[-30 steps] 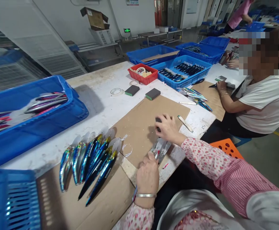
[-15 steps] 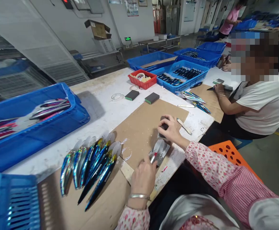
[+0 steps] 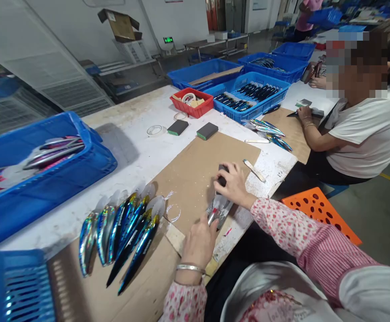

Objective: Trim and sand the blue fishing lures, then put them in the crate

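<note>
My left hand (image 3: 198,241) is closed around a fishing lure with a silver body, a red mark and a clear lip (image 3: 219,202); most of its body is hidden in the fingers. My right hand (image 3: 234,184), fingers curled, grips a dark sanding block (image 3: 223,173) just beyond that lip. Whether block and lip touch I cannot tell. Beneath them a small grey sheet (image 3: 224,219) lies at the edge of the brown cardboard (image 3: 195,174). Left of my hands, several blue and silver lures (image 3: 132,239) with clear lips lie in a row.
Two more sanding blocks (image 3: 207,131), a tape ring (image 3: 155,130) and a pale stick (image 3: 254,171) lie on the white table. Blue crates (image 3: 97,154) stand left, a red tray (image 3: 195,107) and a crate of dark lures (image 3: 248,105) behind. A co-worker (image 3: 365,129) sits at right.
My right hand has come slightly nearer to me with the sanding block, closer to the lure's lip. My left hand keeps its grip. The whole view has shifted a little.
</note>
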### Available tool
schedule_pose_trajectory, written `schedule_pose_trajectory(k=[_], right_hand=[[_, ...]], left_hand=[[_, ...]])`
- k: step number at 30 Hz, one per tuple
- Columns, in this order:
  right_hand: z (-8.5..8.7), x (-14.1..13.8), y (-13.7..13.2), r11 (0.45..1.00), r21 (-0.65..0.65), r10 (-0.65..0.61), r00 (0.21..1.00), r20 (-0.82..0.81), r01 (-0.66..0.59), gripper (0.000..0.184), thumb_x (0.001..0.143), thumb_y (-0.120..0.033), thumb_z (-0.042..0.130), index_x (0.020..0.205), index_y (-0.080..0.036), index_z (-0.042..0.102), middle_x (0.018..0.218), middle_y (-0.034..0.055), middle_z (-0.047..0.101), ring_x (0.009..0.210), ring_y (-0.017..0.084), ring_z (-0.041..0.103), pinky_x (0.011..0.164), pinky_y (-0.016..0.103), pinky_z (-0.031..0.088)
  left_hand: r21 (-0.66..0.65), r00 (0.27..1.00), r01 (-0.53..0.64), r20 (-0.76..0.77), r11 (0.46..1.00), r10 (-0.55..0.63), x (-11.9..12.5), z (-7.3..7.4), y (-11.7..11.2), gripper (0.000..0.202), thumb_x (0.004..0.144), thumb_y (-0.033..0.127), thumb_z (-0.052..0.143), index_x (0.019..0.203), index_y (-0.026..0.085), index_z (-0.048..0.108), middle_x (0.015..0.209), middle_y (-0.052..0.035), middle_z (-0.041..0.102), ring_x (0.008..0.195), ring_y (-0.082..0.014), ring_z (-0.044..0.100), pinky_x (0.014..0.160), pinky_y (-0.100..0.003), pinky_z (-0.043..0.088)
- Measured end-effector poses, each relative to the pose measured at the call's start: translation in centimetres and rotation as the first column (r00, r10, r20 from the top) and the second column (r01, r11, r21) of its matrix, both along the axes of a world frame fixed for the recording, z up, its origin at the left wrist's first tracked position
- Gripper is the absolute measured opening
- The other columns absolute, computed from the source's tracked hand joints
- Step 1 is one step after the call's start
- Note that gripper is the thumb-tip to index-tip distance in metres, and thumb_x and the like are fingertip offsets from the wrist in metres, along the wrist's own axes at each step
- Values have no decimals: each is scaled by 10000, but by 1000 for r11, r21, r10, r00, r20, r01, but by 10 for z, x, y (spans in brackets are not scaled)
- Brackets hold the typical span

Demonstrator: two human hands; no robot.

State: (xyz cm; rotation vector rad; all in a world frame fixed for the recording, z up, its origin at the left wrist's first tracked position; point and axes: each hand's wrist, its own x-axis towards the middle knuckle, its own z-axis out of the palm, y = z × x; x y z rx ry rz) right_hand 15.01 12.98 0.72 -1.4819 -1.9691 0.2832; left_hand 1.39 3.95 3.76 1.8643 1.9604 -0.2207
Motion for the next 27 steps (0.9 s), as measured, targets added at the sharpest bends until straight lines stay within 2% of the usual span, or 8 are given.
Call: schedule_pose_trajectory(k=[4, 7, 10, 14, 19, 23, 25, 27], right_hand=[[-7, 5, -11, 999, 8, 51, 998, -28, -51, 112, 785, -277, 612, 868, -222, 663, 1261, 47, 487, 1145, 256, 373, 967, 396, 340], [-7, 10, -10, 1000, 21, 22, 1000, 17, -23, 120, 798, -280, 597, 874, -223, 670, 1268, 53, 486, 1168, 273, 352, 976, 423, 318], [-4, 12, -12, 998, 64, 24, 997, 69, -28, 121, 792, -293, 603, 866, -225, 671, 1300, 52, 472, 1206, 299, 319, 978, 455, 289], [-3, 11, -19, 987, 66, 139, 986, 95, -145, 110, 785, -295, 612, 860, -241, 672, 1307, 30, 478, 1203, 288, 328, 957, 426, 299], [3, 15, -13, 991, 63, 104, 982, 157, -115, 131, 810, -306, 593, 873, -226, 676, 1322, 50, 470, 1225, 306, 301, 952, 449, 287], [1, 16, -17, 970, 53, 226, 959, 170, -238, 130, 797, -319, 606, 880, -249, 678, 1319, 23, 477, 1215, 291, 317, 956, 434, 297], [0, 21, -9, 976, 47, 205, 966, 155, -215, 126, 791, -311, 614, 877, -245, 680, 1305, 27, 487, 1209, 288, 322, 963, 434, 298], [2, 27, 6, 993, 55, 98, 987, 124, -106, 119, 789, -294, 615, 867, -230, 679, 1296, 44, 489, 1208, 296, 317, 972, 450, 291]], left_hand=[[-13, 1000, 24, 15, 1000, -24, 2, 6, 0, 399, 951, 377, 307, 1234, 154, 477, 968, -143, 710, 890, -249, 676, 678, -308, 418], [-10, 1000, -8, 3, 1000, 8, 2, 8, 2, 416, 949, 388, 308, 1235, 148, 490, 972, -152, 710, 906, -252, 675, 698, -308, 418], [-19, 1000, -18, 17, 1000, 19, 0, 7, 3, 422, 945, 396, 317, 1226, 144, 504, 980, -156, 709, 930, -266, 671, 712, -314, 422], [-16, 998, 24, 64, 1000, -23, -5, 3, 4, 395, 946, 379, 329, 1220, 152, 500, 981, -144, 711, 924, -262, 672, 710, -310, 427], [19, 998, 26, 64, 999, -28, -7, 1, 5, 403, 946, 389, 329, 1182, 123, 519, 966, -158, 708, 915, -271, 670, 719, -319, 430], [-5, 992, 44, 117, 999, -43, -11, 0, 7, 383, 944, 360, 344, 1195, 125, 511, 973, -148, 709, 932, -264, 667, 730, -311, 427], [3, 990, 54, 127, 999, -54, -12, -1, 7, 400, 944, 365, 338, 1213, 117, 501, 981, -156, 706, 937, -267, 664, 730, -311, 427], [26, 991, 54, 122, 998, -57, -13, -2, 7, 420, 944, 378, 332, 1222, 109, 497, 998, -166, 701, 951, -268, 660, 738, -312, 427]])
